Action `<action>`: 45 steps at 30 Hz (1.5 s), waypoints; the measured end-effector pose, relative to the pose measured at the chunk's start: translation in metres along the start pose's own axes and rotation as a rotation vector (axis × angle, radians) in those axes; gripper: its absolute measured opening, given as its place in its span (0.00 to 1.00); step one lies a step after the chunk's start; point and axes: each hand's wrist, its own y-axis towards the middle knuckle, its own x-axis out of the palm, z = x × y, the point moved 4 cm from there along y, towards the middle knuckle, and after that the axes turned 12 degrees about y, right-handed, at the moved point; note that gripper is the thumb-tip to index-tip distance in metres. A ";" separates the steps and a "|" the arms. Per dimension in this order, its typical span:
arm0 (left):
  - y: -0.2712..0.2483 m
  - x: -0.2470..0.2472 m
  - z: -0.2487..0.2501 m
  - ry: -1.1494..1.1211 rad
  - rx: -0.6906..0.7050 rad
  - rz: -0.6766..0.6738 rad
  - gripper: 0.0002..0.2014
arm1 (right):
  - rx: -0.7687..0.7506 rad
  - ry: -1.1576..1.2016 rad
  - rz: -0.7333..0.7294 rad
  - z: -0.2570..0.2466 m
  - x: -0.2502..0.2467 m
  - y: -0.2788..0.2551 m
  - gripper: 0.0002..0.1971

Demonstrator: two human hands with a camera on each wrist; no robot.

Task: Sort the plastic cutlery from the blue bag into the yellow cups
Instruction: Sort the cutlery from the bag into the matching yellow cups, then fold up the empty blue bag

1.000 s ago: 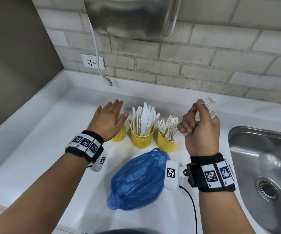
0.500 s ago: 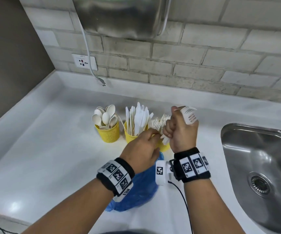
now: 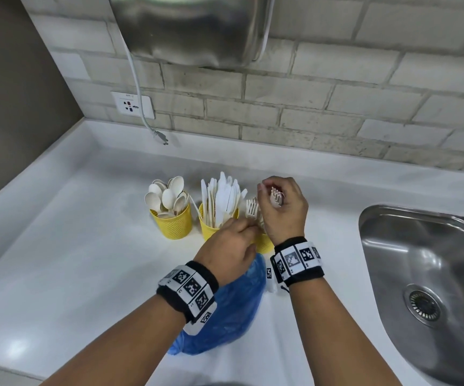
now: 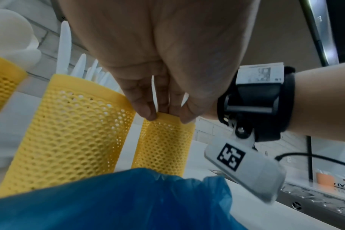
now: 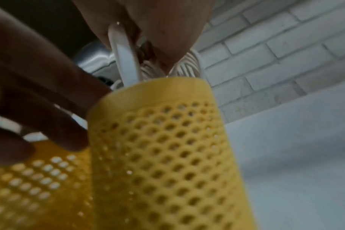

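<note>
- I am holding a bundle of white forks (image 3: 276, 196) in my right hand (image 3: 283, 210), grip clamped round them, directly above the fork cup (image 3: 264, 243).
- My left hand (image 3: 229, 253) is pinching that cup's rim.
- The blue bag (image 3: 225, 310) is lying on the worktop (image 3: 72, 260) just in front of the fork cup; the knife cup (image 3: 211, 227) and spoon cup (image 3: 173, 222) are standing to its left.

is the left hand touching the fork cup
Touching. In the left wrist view the left hand's fingertips rest on the rim of the fork cup, with no gap visible.
</note>
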 end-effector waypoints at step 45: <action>-0.119 -0.001 -0.047 0.286 -0.424 -0.540 0.05 | -0.056 -0.462 -0.326 -0.079 0.005 -0.102 0.18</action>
